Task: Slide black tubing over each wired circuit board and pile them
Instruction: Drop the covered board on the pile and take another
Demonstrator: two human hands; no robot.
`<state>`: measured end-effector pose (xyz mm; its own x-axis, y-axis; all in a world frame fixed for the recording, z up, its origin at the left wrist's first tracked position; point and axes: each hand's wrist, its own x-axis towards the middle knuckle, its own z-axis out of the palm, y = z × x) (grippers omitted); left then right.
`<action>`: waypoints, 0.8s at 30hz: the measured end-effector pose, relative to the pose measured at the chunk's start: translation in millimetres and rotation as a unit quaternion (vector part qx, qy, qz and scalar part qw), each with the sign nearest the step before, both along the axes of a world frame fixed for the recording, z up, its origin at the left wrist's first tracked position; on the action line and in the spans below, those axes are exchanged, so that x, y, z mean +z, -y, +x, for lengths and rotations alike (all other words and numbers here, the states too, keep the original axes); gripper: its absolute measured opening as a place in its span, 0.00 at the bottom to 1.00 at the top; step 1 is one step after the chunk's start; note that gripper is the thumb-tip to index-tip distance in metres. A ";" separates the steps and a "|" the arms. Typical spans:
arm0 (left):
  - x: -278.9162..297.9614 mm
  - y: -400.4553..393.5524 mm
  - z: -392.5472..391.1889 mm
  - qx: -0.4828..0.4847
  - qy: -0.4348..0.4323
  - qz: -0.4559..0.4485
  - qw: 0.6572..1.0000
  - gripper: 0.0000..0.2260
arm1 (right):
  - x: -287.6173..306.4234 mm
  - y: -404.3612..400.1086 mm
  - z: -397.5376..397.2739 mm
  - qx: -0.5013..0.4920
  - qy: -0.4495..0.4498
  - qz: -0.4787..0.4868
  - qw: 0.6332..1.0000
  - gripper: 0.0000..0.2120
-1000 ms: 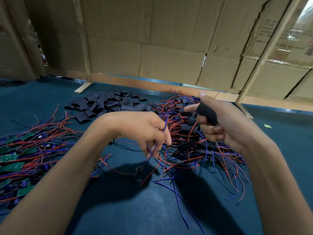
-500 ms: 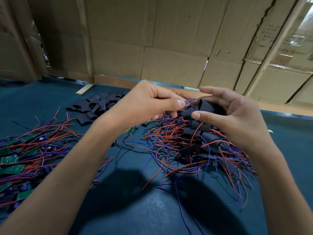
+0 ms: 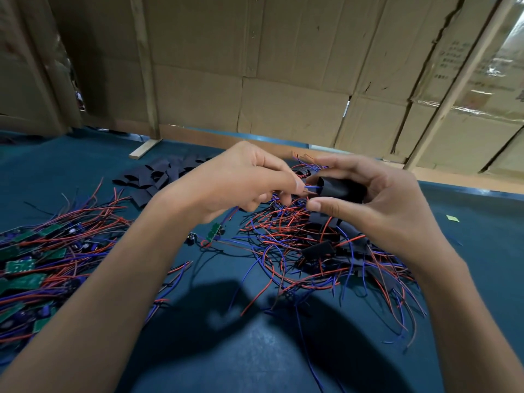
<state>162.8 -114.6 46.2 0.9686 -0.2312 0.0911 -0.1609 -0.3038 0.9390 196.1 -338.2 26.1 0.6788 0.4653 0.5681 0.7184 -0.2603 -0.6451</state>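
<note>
Hands meet above the blue counter (image 3: 255,350). Left hand (image 3: 241,182) pinches the blue wire ends (image 3: 312,187) between thumb and forefinger at the mouth of a black tubing piece (image 3: 337,190), which the right hand (image 3: 391,205) holds with curled fingers (image 3: 329,207). A green circuit board (image 3: 214,231) dangles below the left hand. Sleeved boards (image 3: 317,248) lie tangled in red and blue wires underneath. Bare boards (image 3: 22,265) are heaped at far left; spare tubing (image 3: 158,177) lies behind the left wrist, before a cardboard wall (image 3: 283,66).
</note>
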 end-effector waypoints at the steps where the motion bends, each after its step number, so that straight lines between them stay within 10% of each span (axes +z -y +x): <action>1: 0.3 -0.2 0.2 0.002 -0.010 -0.019 1.000 0.06 | -0.6 0.0 0.4 -0.001 0.008 -0.004 1.000 0.27; 18: -8.0 -0.4 4.1 -0.081 -0.021 0.048 0.995 0.10 | -4.2 -2.7 -2.3 -0.030 0.041 0.018 0.999 0.05; 24: -16.2 -35.7 11.9 -0.128 -0.037 0.203 0.970 0.21 | 1.6 15.6 5.6 -0.076 0.050 0.061 0.994 0.09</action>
<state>174.7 -78.9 30.0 0.8754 -0.4670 -0.1251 -0.2170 -0.6108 0.7615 201.7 -353.8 27.7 0.6733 0.2843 0.6825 0.7388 -0.2951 -0.6059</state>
